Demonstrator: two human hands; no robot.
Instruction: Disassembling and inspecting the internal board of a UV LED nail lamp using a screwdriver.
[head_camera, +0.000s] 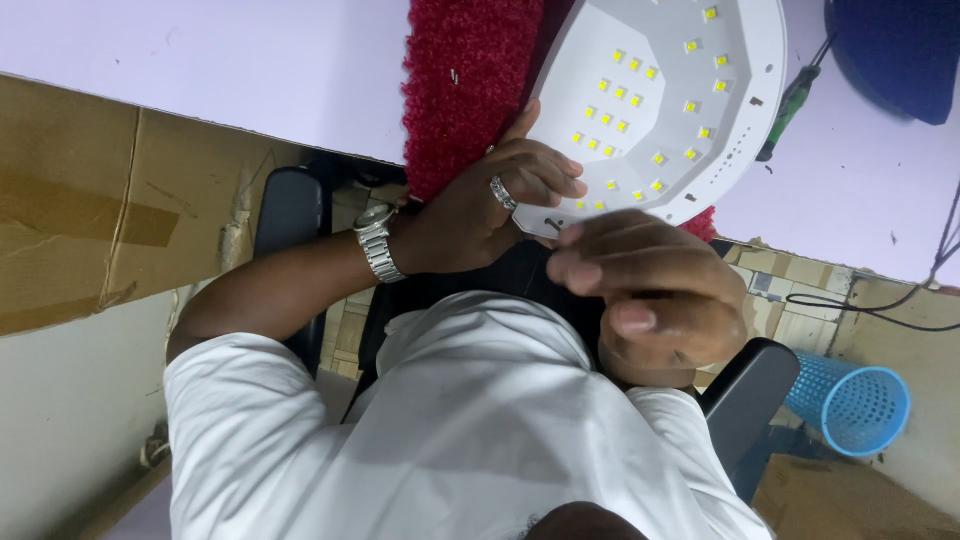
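The white lamp shell (670, 100) lies upturned on the red mat (465, 90), overhanging the table edge; it could tip off, judging by that overhang. The left hand (490, 205) clamps its near rim, while the right hand (650, 300) (fingers curled together, pinching something too small to tell) could drop it.

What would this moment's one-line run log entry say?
left hand: grips white LED lamp edge | right hand: fingertips at lamp edge | lamp: upturned on red mat
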